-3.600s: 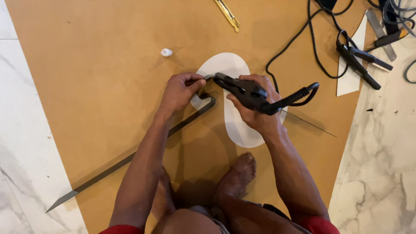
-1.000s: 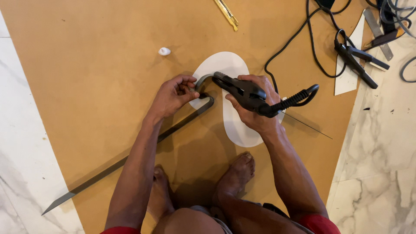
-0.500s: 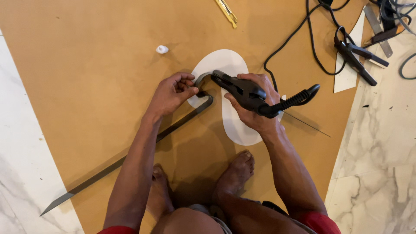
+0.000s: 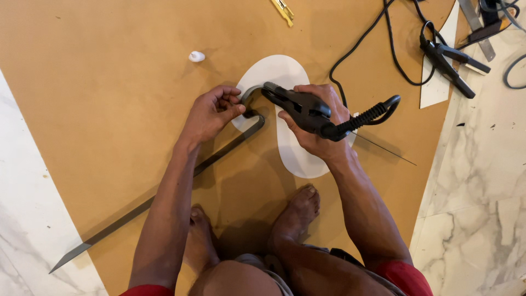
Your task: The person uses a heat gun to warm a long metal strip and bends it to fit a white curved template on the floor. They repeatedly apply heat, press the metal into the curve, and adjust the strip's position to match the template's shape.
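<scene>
A white oval cut-out [image 4: 298,156] lies on a large brown board [image 4: 109,98]. A long dark metal strip [image 4: 164,192] runs from the lower left up to the oval, where its end bends into a hook around the oval's edge. My left hand [image 4: 211,112] pinches the bent end of the strip against the oval. My right hand [image 4: 320,123] grips a black corded hand tool [image 4: 301,107] whose nose touches the curved strip end at the oval's top left. My two bare feet [image 4: 296,211] rest on the board below.
A small white lump [image 4: 196,56] sits on the board above my left hand. Black cables [image 4: 383,38], a second black clamp-like tool [image 4: 446,60] and a white sheet piece [image 4: 438,87] lie at the upper right. A yellow tool [image 4: 282,10] is at the top. Marble floor [image 4: 482,181] borders the board.
My left hand has shifted slightly along the bent strip end, and the view has drifted a little. The right hand and tool stay in the same place on the oval.
</scene>
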